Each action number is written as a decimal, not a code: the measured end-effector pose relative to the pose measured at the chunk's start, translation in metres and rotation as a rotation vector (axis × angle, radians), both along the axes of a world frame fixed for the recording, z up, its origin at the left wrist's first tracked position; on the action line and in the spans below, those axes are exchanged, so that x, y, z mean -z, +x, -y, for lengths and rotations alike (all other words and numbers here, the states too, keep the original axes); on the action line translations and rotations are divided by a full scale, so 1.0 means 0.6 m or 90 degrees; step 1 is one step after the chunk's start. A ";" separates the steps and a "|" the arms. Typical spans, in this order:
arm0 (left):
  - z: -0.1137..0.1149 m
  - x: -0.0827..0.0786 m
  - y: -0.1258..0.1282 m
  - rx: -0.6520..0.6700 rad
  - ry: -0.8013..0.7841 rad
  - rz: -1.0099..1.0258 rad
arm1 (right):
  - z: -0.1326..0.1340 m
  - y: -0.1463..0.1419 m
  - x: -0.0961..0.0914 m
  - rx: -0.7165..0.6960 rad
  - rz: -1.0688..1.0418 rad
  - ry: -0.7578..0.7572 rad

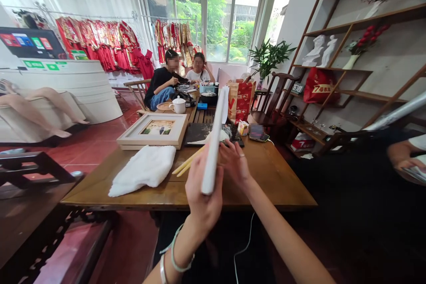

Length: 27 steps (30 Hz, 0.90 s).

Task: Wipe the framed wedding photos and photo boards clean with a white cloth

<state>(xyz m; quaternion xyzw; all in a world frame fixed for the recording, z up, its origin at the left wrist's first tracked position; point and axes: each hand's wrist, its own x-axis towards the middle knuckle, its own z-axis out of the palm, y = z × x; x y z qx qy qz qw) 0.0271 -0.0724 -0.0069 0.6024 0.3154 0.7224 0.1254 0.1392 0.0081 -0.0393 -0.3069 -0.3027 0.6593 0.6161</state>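
My left hand [204,186] is closed around the near end of a white flat panel [214,151], seen edge-on and tilted up above the table. Only its narrow edge shows, so I cannot tell what its faces carry. To the right of it is my right hand [234,159], fingers spread and close to the panel's far side; whether they touch it is unclear. Pale wooden strips [186,164] lie beyond my left hand. A folded white towel [143,171] rests on the left, in front of a framed picture [151,129] with a light wooden border.
The wooden table [273,177] also bears a black board [196,133], a phone [258,132], a red paper bag [241,100] and a lidded white cup [179,105]. Two people sit at the far end. Another person's hand [401,159] shows at right, near shelves.
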 end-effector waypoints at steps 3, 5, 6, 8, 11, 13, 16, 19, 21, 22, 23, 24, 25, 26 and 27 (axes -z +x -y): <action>0.004 0.005 0.006 0.043 0.133 -0.161 | 0.039 0.016 -0.047 -0.088 -0.021 0.063; 0.006 0.009 0.012 0.107 0.161 -0.222 | 0.065 0.031 -0.072 -0.054 0.033 0.086; 0.008 0.012 0.016 0.139 0.160 -0.250 | 0.076 0.040 -0.081 -0.020 0.073 0.086; 0.013 0.017 0.024 0.186 0.150 -0.296 | 0.094 0.062 -0.096 0.056 0.172 0.072; 0.017 0.025 0.033 0.221 0.136 -0.334 | 0.111 0.099 -0.110 0.129 0.306 0.037; 0.014 0.032 0.038 0.237 0.140 -0.346 | 0.117 0.119 -0.117 0.128 0.349 0.022; 0.007 0.040 0.045 0.260 0.154 -0.385 | 0.118 0.135 -0.122 0.116 0.342 0.026; 0.015 0.034 0.046 0.293 0.159 -0.440 | 0.111 0.138 -0.116 0.142 0.309 0.017; 0.036 0.018 0.037 0.344 0.153 -0.466 | 0.104 0.140 -0.106 0.158 0.302 -0.011; 0.049 0.006 0.029 0.394 0.137 -0.473 | 0.101 0.142 -0.100 0.164 0.307 -0.025; 0.064 -0.005 0.018 0.453 0.113 -0.466 | 0.098 0.144 -0.093 0.168 0.314 -0.037; 0.077 -0.014 0.006 0.545 0.057 -0.457 | 0.095 0.147 -0.086 0.173 0.322 -0.044; 0.089 -0.019 -0.006 0.659 -0.015 -0.433 | 0.093 0.150 -0.078 0.182 0.328 -0.049; 0.098 -0.020 -0.018 0.759 -0.084 -0.394 | 0.090 0.153 -0.072 0.186 0.332 -0.052; 0.103 -0.014 -0.028 0.856 -0.144 -0.357 | 0.087 0.155 -0.065 0.186 0.334 -0.053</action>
